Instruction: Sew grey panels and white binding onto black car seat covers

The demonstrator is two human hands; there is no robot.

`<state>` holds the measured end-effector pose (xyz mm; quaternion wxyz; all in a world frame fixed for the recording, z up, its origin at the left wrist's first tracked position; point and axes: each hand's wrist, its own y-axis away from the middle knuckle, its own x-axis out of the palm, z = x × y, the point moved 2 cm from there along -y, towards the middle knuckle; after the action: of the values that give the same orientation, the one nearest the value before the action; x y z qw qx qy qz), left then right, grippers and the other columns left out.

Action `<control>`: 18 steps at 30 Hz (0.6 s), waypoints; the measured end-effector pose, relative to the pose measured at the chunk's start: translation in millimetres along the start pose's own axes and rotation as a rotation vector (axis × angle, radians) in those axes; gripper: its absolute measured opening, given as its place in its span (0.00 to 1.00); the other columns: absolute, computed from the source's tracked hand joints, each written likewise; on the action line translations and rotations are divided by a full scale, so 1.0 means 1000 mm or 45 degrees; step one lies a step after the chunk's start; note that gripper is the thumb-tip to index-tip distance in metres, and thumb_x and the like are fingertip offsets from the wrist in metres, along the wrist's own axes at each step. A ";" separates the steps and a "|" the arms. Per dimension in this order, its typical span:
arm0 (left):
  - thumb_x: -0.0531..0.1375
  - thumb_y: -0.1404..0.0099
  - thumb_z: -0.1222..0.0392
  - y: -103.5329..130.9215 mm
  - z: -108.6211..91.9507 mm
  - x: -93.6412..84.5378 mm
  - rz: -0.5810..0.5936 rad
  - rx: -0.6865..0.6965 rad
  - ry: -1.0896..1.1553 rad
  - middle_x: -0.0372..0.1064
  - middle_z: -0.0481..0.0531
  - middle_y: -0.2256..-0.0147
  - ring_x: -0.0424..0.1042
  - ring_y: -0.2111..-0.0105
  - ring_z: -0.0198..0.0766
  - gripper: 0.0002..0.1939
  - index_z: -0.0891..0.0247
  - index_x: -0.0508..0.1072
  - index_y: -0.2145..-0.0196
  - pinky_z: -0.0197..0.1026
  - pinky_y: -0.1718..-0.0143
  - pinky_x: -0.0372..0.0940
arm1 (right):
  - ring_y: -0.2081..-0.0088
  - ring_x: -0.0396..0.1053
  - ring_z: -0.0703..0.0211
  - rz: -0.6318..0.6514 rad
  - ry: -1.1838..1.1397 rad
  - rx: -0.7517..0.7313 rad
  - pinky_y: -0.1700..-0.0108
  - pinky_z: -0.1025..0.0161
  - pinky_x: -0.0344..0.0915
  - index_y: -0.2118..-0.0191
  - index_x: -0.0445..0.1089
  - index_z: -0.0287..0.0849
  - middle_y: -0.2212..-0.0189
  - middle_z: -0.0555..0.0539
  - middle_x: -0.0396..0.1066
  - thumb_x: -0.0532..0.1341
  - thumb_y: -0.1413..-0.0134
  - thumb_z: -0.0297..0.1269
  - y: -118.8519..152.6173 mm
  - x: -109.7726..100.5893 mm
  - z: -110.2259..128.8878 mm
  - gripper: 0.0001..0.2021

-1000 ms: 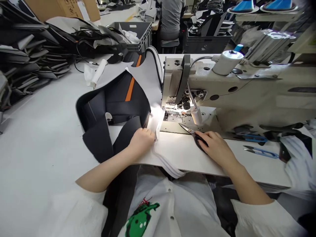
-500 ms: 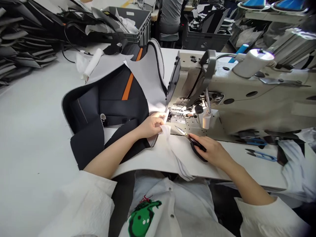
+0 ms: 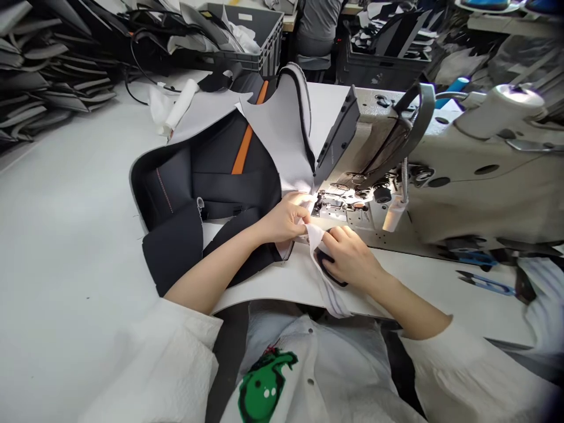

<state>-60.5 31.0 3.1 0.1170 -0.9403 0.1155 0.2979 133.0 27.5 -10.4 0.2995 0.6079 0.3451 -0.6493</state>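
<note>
The white tape strip (image 3: 315, 238) sits just before the sewing machine (image 3: 440, 176) needle, pinched by the left hand (image 3: 286, 218). The right hand (image 3: 350, 258) grips black-handled scissors (image 3: 328, 267) against it. Keeping the tape taut should give a clean cut clear of the black panel (image 3: 211, 194).

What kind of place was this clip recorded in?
Most likely a sewing workshop or garment factory. An industrial sewing machine stands on the white table, cut fabric pieces are stacked at the left, and another person sits at a bench behind among grey crates.
</note>
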 end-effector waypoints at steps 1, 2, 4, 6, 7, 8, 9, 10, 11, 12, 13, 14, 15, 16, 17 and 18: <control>0.60 0.45 0.63 0.001 -0.001 0.000 0.015 0.009 -0.010 0.71 0.48 0.71 0.69 0.60 0.40 0.06 0.63 0.74 0.77 0.42 0.51 0.61 | 0.67 0.62 0.52 0.046 0.022 -0.005 0.67 0.60 0.57 0.59 0.67 0.39 0.69 0.44 0.64 0.60 0.54 0.30 -0.001 0.001 0.001 0.13; 0.59 0.44 0.62 0.001 -0.003 0.000 0.022 0.018 -0.010 0.72 0.49 0.70 0.69 0.60 0.40 0.07 0.63 0.74 0.77 0.42 0.51 0.62 | 0.68 0.63 0.53 0.091 0.025 -0.010 0.69 0.61 0.56 0.59 0.67 0.40 0.70 0.45 0.65 0.59 0.54 0.29 -0.001 0.002 0.001 0.13; 0.57 0.41 0.60 0.002 -0.005 -0.003 -0.009 0.045 -0.016 0.72 0.50 0.67 0.68 0.57 0.41 0.10 0.64 0.73 0.77 0.42 0.51 0.61 | 0.70 0.65 0.56 0.152 -0.008 -0.023 0.71 0.63 0.56 0.57 0.67 0.42 0.71 0.48 0.68 0.57 0.52 0.27 0.006 0.007 -0.003 0.14; 0.55 0.38 0.57 0.003 -0.003 -0.010 -0.084 0.097 -0.091 0.71 0.54 0.58 0.65 0.50 0.43 0.11 0.64 0.74 0.72 0.43 0.49 0.60 | 0.68 0.68 0.56 0.143 -0.059 -0.005 0.70 0.63 0.58 0.55 0.67 0.43 0.69 0.48 0.70 0.55 0.48 0.28 0.021 0.012 -0.013 0.14; 0.55 0.37 0.56 0.004 0.001 -0.017 -0.126 0.124 -0.175 0.68 0.56 0.52 0.62 0.47 0.45 0.11 0.64 0.75 0.67 0.44 0.46 0.58 | 0.66 0.69 0.56 0.121 -0.078 0.040 0.68 0.63 0.60 0.53 0.66 0.43 0.67 0.47 0.71 0.55 0.46 0.30 0.031 0.014 -0.022 0.13; 0.55 0.37 0.53 0.005 0.008 -0.025 -0.171 0.130 -0.291 0.63 0.57 0.46 0.58 0.43 0.46 0.14 0.63 0.74 0.60 0.47 0.44 0.55 | 0.65 0.69 0.55 0.097 -0.089 0.114 0.67 0.63 0.61 0.52 0.66 0.43 0.65 0.46 0.72 0.54 0.43 0.32 0.042 0.015 -0.032 0.14; 0.55 0.37 0.51 0.008 0.020 -0.035 -0.222 0.090 -0.425 0.57 0.58 0.41 0.53 0.41 0.49 0.19 0.62 0.71 0.52 0.49 0.42 0.52 | 0.64 0.70 0.54 0.076 -0.089 0.206 0.67 0.62 0.63 0.49 0.64 0.43 0.63 0.45 0.72 0.53 0.41 0.36 0.055 0.017 -0.045 0.15; 0.55 0.37 0.48 0.012 0.035 -0.047 -0.278 -0.007 -0.567 0.51 0.59 0.38 0.50 0.39 0.51 0.24 0.61 0.66 0.46 0.53 0.41 0.48 | 0.63 0.70 0.52 0.066 -0.077 0.301 0.66 0.60 0.64 0.47 0.63 0.43 0.62 0.44 0.72 0.52 0.40 0.39 0.069 0.017 -0.058 0.17; 0.53 0.37 0.45 0.017 0.054 -0.062 -0.347 -0.172 -0.693 0.47 0.60 0.37 0.47 0.38 0.54 0.28 0.60 0.62 0.42 0.56 0.40 0.45 | 0.63 0.70 0.50 0.052 -0.058 0.377 0.66 0.59 0.65 0.46 0.62 0.41 0.62 0.43 0.71 0.51 0.40 0.40 0.082 0.016 -0.071 0.19; 0.50 0.35 0.43 0.023 0.075 -0.078 -0.420 -0.415 -0.782 0.45 0.61 0.36 0.45 0.37 0.56 0.30 0.60 0.59 0.40 0.59 0.40 0.43 | 0.61 0.69 0.48 0.029 -0.021 0.417 0.64 0.56 0.66 0.45 0.61 0.40 0.61 0.41 0.71 0.51 0.40 0.41 0.094 0.013 -0.083 0.20; 0.46 0.34 0.41 0.032 0.096 -0.094 -0.488 -0.692 -0.843 0.43 0.62 0.36 0.42 0.37 0.59 0.32 0.61 0.56 0.39 0.63 0.41 0.41 | 0.59 0.68 0.45 -0.013 0.031 0.428 0.61 0.53 0.66 0.44 0.62 0.39 0.58 0.39 0.70 0.50 0.41 0.41 0.105 0.009 -0.092 0.21; 0.44 0.34 0.38 0.041 0.115 -0.109 -0.511 -0.908 -0.883 0.41 0.64 0.35 0.40 0.37 0.62 0.35 0.62 0.53 0.37 0.65 0.42 0.39 | 0.56 0.67 0.42 -0.061 0.088 0.418 0.59 0.50 0.65 0.45 0.63 0.39 0.54 0.37 0.68 0.49 0.41 0.40 0.114 0.004 -0.099 0.21; 0.42 0.35 0.37 0.050 0.131 -0.123 -0.497 -1.041 -0.905 0.39 0.65 0.35 0.38 0.36 0.63 0.37 0.62 0.50 0.36 0.66 0.42 0.39 | 0.54 0.66 0.40 -0.111 0.131 0.389 0.56 0.47 0.64 0.45 0.64 0.41 0.51 0.37 0.66 0.49 0.41 0.39 0.120 -0.001 -0.101 0.21; 0.41 0.36 0.35 0.060 0.143 -0.135 -0.482 -1.143 -0.919 0.36 0.67 0.35 0.37 0.36 0.63 0.40 0.64 0.46 0.35 0.65 0.42 0.39 | 0.52 0.65 0.40 -0.163 0.141 0.347 0.54 0.46 0.62 0.47 0.66 0.42 0.49 0.38 0.65 0.48 0.41 0.38 0.123 -0.006 -0.101 0.20; 0.41 0.37 0.33 0.072 0.152 -0.145 -0.459 -1.215 -0.922 0.34 0.69 0.35 0.35 0.36 0.63 0.43 0.65 0.44 0.34 0.65 0.41 0.38 | 0.52 0.64 0.41 -0.207 0.109 0.293 0.53 0.46 0.62 0.48 0.67 0.44 0.49 0.39 0.65 0.48 0.41 0.37 0.122 -0.009 -0.097 0.19; 0.40 0.38 0.32 0.085 0.156 -0.153 -0.446 -1.268 -0.923 0.32 0.70 0.35 0.34 0.35 0.62 0.44 0.65 0.41 0.34 0.65 0.41 0.38 | 0.52 0.65 0.43 -0.236 0.034 0.226 0.53 0.47 0.62 0.49 0.68 0.46 0.50 0.41 0.66 0.48 0.40 0.35 0.118 -0.011 -0.091 0.18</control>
<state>-289.4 18.2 -44.0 -0.2553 -0.7264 -0.2392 0.5915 282.6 31.9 -11.5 0.1786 0.6062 0.3450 -0.6940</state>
